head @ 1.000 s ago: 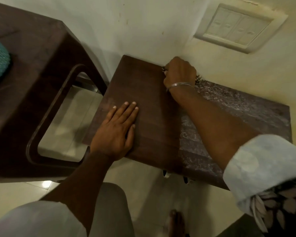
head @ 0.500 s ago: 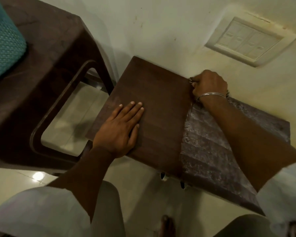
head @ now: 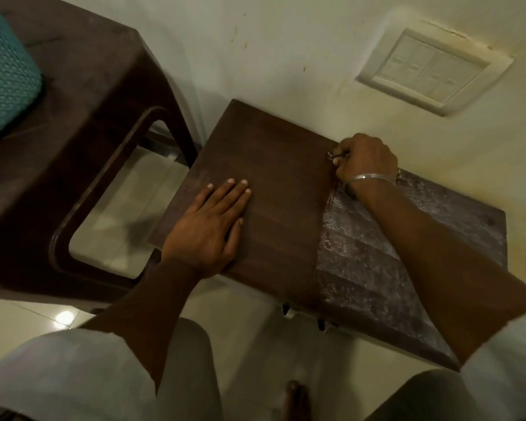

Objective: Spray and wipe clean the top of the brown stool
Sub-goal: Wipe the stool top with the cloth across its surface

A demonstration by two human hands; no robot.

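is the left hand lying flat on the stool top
Yes, the left hand lies palm down with fingers spread on the dark part of the brown stool top.

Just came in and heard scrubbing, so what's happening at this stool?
A person is cleaning the brown stool by the wall. The left hand lies flat on the top, steadying it. The right hand is closed around a small wad, seemingly a cloth, at the far edge. The stool's left part looks clean and dark; the right part is streaky and whitish.
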